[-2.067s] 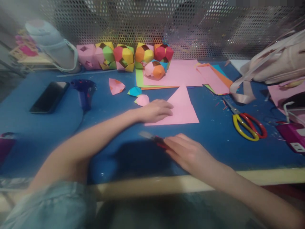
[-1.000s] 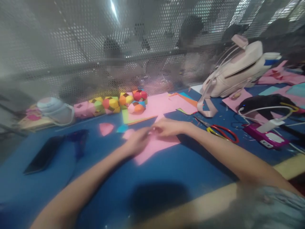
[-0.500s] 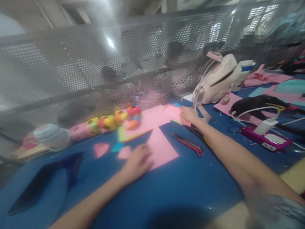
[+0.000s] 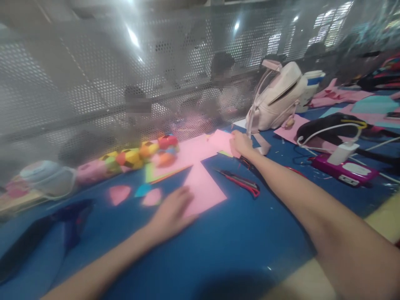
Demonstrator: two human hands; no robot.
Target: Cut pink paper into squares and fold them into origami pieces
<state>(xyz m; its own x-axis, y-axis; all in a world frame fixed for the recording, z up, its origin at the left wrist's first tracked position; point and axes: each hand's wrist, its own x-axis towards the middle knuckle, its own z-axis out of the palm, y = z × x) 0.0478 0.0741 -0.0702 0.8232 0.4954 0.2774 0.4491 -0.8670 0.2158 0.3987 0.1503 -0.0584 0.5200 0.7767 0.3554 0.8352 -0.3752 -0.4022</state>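
Note:
A sheet of pink paper (image 4: 204,189) lies on the blue tabletop, narrowing toward its far end. My left hand (image 4: 171,210) rests at its left edge, thumb apart from the other fingers, somewhat blurred. Farther off, my right hand (image 4: 242,143) has its fingers closed on a smaller piece of pink paper (image 4: 220,139), over a larger pink sheet (image 4: 193,152). Its fingertips are partly hidden. A red and black box cutter (image 4: 239,182) lies between the sheet and my right forearm. Cut pink pieces (image 4: 119,194) and a blue scrap (image 4: 143,190) are left of my left hand.
Colourful paper balls (image 4: 129,157) line the back edge by a perforated metal screen (image 4: 103,96). A glue gun (image 4: 70,221) lies at left. At right are a white bag (image 4: 275,98), a purple power strip (image 4: 346,168) with cables, and more paper. People sit beyond the screen.
The view has turned slightly right, so things appear farther left. My left hand stays by the pink sheet, and my right hand stays at the smaller pink piece.

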